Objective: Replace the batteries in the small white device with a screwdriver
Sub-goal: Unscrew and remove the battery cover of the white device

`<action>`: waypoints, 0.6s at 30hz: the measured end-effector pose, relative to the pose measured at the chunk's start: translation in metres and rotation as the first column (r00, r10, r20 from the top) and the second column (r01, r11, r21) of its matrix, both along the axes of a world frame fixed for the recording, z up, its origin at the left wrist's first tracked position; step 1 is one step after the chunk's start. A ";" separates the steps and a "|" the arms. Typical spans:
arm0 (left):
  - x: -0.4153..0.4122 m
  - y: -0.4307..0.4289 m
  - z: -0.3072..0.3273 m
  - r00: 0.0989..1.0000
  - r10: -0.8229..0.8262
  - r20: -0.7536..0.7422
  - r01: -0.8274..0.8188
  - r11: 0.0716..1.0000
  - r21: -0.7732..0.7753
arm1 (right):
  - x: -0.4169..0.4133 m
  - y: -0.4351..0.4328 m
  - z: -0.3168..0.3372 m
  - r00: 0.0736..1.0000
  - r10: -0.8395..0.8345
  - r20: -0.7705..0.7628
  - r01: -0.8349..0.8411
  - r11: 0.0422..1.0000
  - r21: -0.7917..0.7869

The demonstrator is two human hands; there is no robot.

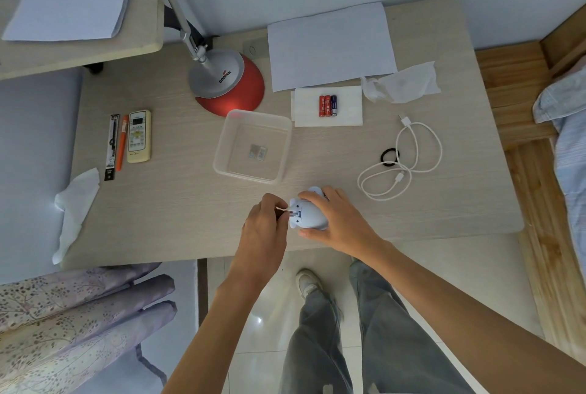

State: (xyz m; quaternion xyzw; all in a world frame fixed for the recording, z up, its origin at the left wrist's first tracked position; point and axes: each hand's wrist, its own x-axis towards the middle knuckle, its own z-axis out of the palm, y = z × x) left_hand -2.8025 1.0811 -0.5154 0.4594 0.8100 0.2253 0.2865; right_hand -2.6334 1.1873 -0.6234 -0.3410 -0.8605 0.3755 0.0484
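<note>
Hands meet over the small white device (310,212) near the front edge of the worktop (177,203). The right hand (342,219) cups the device from the far side, fingers curled around its rounded shell. The left hand (263,219) pinches a slim screwdriver (285,210), its tip set into the device's open end. Three batteries (327,105), two red and one blue, lie side by side on a white tissue (347,108) farther back, beside a clear plastic tray (253,146) holding small parts.
</note>
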 end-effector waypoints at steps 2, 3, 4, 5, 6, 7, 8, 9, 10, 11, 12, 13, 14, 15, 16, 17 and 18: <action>0.000 -0.002 0.001 1.000 -0.009 0.016 0.009 1.000 0.028 | 0.000 0.000 0.000 1.000 0.000 0.002 0.000 1.000 -0.004; 0.000 -0.002 0.001 1.000 -0.009 0.025 0.008 0.999 0.039 | -0.001 0.000 0.000 1.000 -0.002 0.003 0.002 1.000 -0.007; 0.000 -0.003 0.000 0.999 -0.002 0.034 0.001 0.999 0.051 | -0.001 0.000 0.000 1.000 -0.004 0.003 0.004 1.000 -0.008; 0.000 -0.003 0.000 0.999 0.008 0.044 -0.011 0.998 0.056 | -0.001 0.000 0.000 1.000 -0.006 0.003 0.006 1.000 -0.008; 0.001 -0.003 0.002 0.998 0.017 0.052 -0.019 0.999 0.050 | -0.001 0.000 0.000 1.000 -0.007 0.002 0.007 1.000 -0.007; 0.003 -0.002 0.005 0.998 0.022 0.052 -0.023 0.999 0.024 | -0.001 0.000 0.000 1.000 -0.005 0.002 0.005 1.000 -0.007; 0.004 -0.001 0.007 0.999 0.015 0.036 -0.015 1.000 -0.017 | -0.001 0.000 0.000 1.000 -0.002 0.003 0.002 1.000 -0.007; 0.005 0.000 0.009 1.000 -0.004 -0.005 0.004 0.998 -0.065 | -0.001 0.000 0.000 1.000 -0.001 0.005 0.001 1.000 -0.005; 0.005 0.001 0.009 0.998 -0.021 -0.060 0.015 0.995 -0.103 | -0.001 -0.001 0.000 1.000 0.000 0.006 0.000 1.000 -0.005; 0.005 0.001 0.009 0.992 -0.028 -0.121 0.011 0.991 -0.135 | -0.001 -0.001 0.000 1.000 0.000 0.005 0.000 1.000 -0.005; 0.003 0.002 0.008 0.983 -0.035 -0.182 0.007 0.989 -0.149 | -0.002 -0.001 0.000 1.000 -0.002 0.005 0.002 1.000 -0.005; 0.002 0.003 0.006 0.971 -0.054 -0.234 0.018 0.988 -0.155 | -0.002 -0.001 0.000 1.000 -0.004 0.004 0.004 1.000 -0.005; 0.000 0.003 0.004 0.959 -0.081 -0.272 0.037 0.986 -0.162 | -0.001 -0.001 0.001 1.000 -0.007 0.004 0.007 1.000 -0.006; -0.002 0.004 0.002 0.955 -0.098 -0.280 0.050 0.984 -0.174 | -0.001 -0.001 0.001 1.000 -0.009 0.004 0.009 1.000 -0.005; -0.003 0.005 0.001 0.961 -0.100 -0.257 0.054 0.982 -0.181 | -0.001 -0.001 0.001 1.000 -0.010 0.004 0.010 1.000 -0.002; -0.004 0.007 0.001 0.972 -0.096 -0.216 0.055 0.981 -0.186 | -0.001 -0.001 0.001 1.000 -0.010 0.004 0.010 1.000 0.000; -0.004 0.007 0.001 0.980 -0.096 -0.175 0.063 0.981 -0.183 | -0.001 -0.001 0.001 1.000 -0.010 0.004 0.010 1.000 0.000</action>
